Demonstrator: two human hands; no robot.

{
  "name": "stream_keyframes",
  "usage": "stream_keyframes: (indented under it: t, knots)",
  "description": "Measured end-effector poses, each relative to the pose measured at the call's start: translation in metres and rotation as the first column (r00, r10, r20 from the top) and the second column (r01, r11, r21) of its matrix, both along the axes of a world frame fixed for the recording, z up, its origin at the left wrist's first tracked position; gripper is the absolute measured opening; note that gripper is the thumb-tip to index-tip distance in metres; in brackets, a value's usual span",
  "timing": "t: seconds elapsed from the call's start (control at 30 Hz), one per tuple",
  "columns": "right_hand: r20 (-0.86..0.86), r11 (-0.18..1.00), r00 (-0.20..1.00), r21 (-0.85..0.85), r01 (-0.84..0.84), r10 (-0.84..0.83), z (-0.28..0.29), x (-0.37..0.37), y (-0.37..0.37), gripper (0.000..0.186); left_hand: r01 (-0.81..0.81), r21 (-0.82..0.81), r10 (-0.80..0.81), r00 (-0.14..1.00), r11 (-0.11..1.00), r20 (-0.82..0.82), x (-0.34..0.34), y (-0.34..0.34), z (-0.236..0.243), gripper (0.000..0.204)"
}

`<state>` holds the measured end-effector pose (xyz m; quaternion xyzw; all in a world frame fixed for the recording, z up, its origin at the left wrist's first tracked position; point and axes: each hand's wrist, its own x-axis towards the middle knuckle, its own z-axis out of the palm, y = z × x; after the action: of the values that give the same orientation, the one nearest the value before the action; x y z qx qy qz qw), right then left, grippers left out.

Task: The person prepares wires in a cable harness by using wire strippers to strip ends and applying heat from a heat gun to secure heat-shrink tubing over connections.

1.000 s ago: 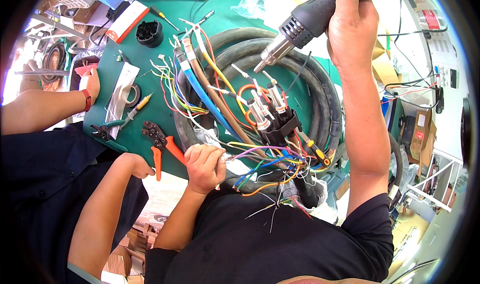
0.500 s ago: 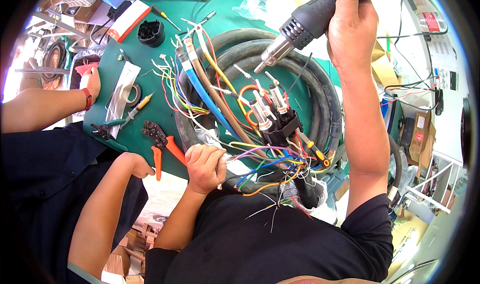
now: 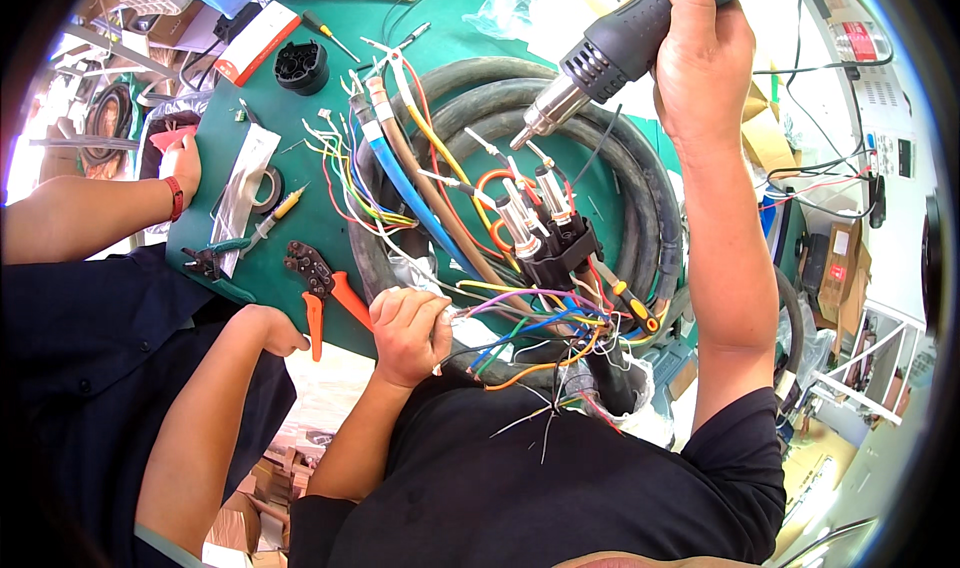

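Observation:
My right hand (image 3: 705, 78) is wrapped round the grip of a black heat gun (image 3: 620, 43). Its metal nozzle points down and left, just above the white-tipped wire ends. Below it stands a black connector insert (image 3: 562, 253) with several tall metal pins, apart from the nozzle. My left hand (image 3: 412, 336) is closed at the ends of a bundle of coloured wires (image 3: 530, 308); the fingers hide exactly which ones they grip. A yellow-and-black screwdriver (image 3: 638, 308) lies among the wires beside the insert. Behind, a thick black cable (image 3: 640, 208) is coiled on the table.
Orange-handled crimping pliers (image 3: 325, 293) lie left of my left hand. Nearby are wire strippers (image 3: 215, 258), black tape (image 3: 268, 190), a black round connector shell (image 3: 302, 68) and a red-and-white box (image 3: 258, 43). A co-worker's arms (image 3: 215, 418) are at the left.
The heat gun nozzle has shifted very slightly right. Some loose wires beside my left hand have moved a little, and the connector insert has tilted slightly. Both grips stay the same.

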<state>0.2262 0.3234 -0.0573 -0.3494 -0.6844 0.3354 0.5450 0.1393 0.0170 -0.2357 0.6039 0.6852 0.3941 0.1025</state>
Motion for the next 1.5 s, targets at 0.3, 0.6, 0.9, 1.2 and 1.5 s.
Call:
stream_keyframes:
  t: [0.3, 0.6, 0.9, 1.2, 1.5]
  knots:
    - [0.035, 0.999, 0.998, -0.009, 0.044, -0.043, 0.0, 0.005, -0.003, 0.033, 0.008, -0.002, -0.008, 1.0, 1.0, 0.0, 0.0, 0.001, 0.001, 0.013]
    - [0.075, 1.0, 0.997, -0.011, -0.003, 0.004, 0.001, 0.002, -0.001, 0.033, 0.023, -0.003, -0.023, 1.0, 1.0, -0.006, 0.001, 0.001, -0.003, 0.017]
    - [-0.028, 0.987, 0.998, -0.15, 0.055, -0.059, -0.02, 0.018, 0.008, 0.035, 0.023, -0.035, -0.024, 0.999, 0.999, -0.032, 0.004, 0.0, -0.006, 0.017]
    - [-0.037, 0.981, 0.995, -0.173, 0.084, -0.092, -0.032, 0.031, 0.004, 0.039, 0.008, -0.017, -0.009, 0.998, 1.0, -0.064, 0.007, 0.003, -0.008, 0.01]
    - [-0.074, 0.988, 0.993, -0.131, 0.081, -0.091, -0.033, 0.028, 0.004, 0.038, 0.014, -0.024, -0.016, 0.998, 1.0, -0.058, 0.007, 0.003, -0.007, 0.011]
